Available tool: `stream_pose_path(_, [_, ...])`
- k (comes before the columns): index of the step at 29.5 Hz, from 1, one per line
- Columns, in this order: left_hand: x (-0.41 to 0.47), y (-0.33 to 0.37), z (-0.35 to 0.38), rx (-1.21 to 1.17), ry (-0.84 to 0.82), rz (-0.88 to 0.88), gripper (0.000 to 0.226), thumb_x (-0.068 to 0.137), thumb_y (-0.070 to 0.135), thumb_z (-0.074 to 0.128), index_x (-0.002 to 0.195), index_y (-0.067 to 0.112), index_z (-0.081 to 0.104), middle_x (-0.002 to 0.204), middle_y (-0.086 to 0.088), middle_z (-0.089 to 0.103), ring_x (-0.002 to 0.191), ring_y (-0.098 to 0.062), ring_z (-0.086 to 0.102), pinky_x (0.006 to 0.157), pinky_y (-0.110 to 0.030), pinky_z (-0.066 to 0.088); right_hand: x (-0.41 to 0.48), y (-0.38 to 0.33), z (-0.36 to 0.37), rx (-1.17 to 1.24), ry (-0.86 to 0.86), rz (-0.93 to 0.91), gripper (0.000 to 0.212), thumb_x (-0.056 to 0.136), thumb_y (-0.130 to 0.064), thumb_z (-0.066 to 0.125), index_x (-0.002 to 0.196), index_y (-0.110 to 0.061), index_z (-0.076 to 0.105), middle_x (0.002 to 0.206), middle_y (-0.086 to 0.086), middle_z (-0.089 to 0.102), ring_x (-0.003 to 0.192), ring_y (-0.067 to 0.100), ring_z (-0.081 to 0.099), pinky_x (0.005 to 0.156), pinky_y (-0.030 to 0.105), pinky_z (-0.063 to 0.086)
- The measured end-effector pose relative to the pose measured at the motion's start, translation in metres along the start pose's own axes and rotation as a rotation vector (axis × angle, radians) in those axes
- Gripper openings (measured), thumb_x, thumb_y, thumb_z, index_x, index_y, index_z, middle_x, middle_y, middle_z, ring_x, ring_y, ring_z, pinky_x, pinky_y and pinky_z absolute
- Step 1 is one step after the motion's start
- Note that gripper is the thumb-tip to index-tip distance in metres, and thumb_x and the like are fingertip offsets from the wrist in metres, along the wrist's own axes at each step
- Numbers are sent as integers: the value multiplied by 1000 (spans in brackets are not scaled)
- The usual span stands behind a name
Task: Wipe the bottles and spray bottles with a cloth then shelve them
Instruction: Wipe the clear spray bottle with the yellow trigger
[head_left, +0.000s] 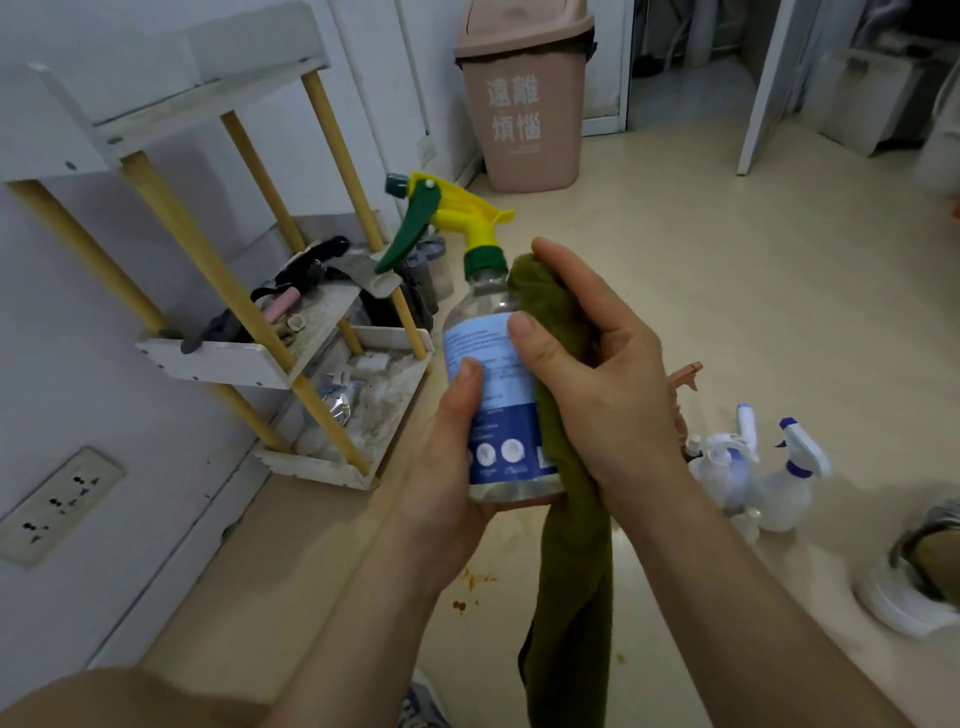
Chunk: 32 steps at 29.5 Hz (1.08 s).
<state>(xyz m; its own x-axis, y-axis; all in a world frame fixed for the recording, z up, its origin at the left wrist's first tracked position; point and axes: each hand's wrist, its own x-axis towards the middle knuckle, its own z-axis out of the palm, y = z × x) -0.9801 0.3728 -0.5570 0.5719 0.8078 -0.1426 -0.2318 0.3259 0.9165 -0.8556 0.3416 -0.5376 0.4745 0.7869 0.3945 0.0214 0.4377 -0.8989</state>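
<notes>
A pink bin (524, 104) with white lettering stands far beyond the fingers (551, 255) — well apart from them. A wall socket (60, 506) sits low to their left; small reddish floor stains (470, 577) lie beneath them.

spray bottle (501, 415): right flank hidden behind cloth (574, 561); base covered by left hand (441, 467); label print too small to read.
cloth: lower end cut off by bottom edge; upper part tucked under right hand (608, 395).
left hand: fingers hidden behind spray bottle, only 1 thumb showing.
floor sprayers (779, 483): overlapping, partly behind right wrist; count not tellable.
brown trigger (687, 373): body hidden behind right hand.
bin (524, 114): lid top cut off by upper edge.
rack (218, 361): top tier cut off by left edge; middle-tier clutter too jumbled to name.
blurred object (914, 571): at right edge, cut off, unidentifiable.
</notes>
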Motion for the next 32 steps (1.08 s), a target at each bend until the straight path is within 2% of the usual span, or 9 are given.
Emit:
stream_pose_path(3, [-1,3,1,177,-37,59,66,73,64,56,123,21,61,114,-8,72,101,-24,71,83,-38,59,4,7,0,-14,-16,195,56,77,-59,62,131,-47,53,139,-5,49,124,13,54,104,41,47])
stream_pose_path(6, [-1,8,2,437,-24,93,59,79,74,50,119,32,60,107,1,74,99,-16,71,84,-33,58,-4,6,-9,225,-29,493,53,83,-61,56,120,-24,64,116,4,71,102,17,70,90,34,56])
stream_pose_path(8, [5,4,1,616,35,172,50,82,80,42,115,45,58,109,7,69,100,-7,67,88,-33,56,-13,10,-8,255,95,477,48,86,-57,49,108,-19,67,100,4,75,93,19,72,82,32,59])
stream_pose_path(11, [12,-3,6,828,248,379,37,92,67,36,119,47,52,101,24,60,98,6,59,82,-22,50,-19,16,0,83,284,354,51,84,-56,56,119,-21,62,103,-4,71,96,13,69,82,30,59])
stream_pose_path(17, [14,-3,31,397,165,203,66,81,73,46,124,23,56,111,0,69,96,-10,69,80,-28,59,-24,14,10,-81,230,169,41,102,-37,44,142,-28,48,130,-20,57,117,-8,53,97,13,45])
stream_pose_path(20, [19,-2,25,408,218,162,75,76,77,44,112,15,64,103,-15,71,94,-30,70,82,-47,58,-9,9,5,-193,179,141,30,104,-38,36,115,-27,62,108,-17,66,102,-2,61,87,16,50])
stream_pose_path(25, [15,-8,22,521,154,118,75,70,82,46,109,21,65,98,-10,72,87,-25,72,82,-51,59,12,-3,-13,-127,124,519,47,103,-49,28,83,-29,65,84,-6,69,77,5,63,62,17,46])
stream_pose_path(29, [26,-9,22,434,304,179,74,70,82,47,104,20,68,98,-8,72,91,-26,70,82,-45,58,-14,10,9,-236,156,181,36,106,-36,32,127,-26,59,120,-18,60,109,-5,55,94,16,40])
stream_pose_path(32, [30,-7,14,349,331,229,38,98,54,46,96,24,69,87,8,75,88,-8,69,76,-21,54,-54,18,37,-561,89,-96,51,103,-39,27,150,-23,34,149,-14,38,143,1,26,116,23,20])
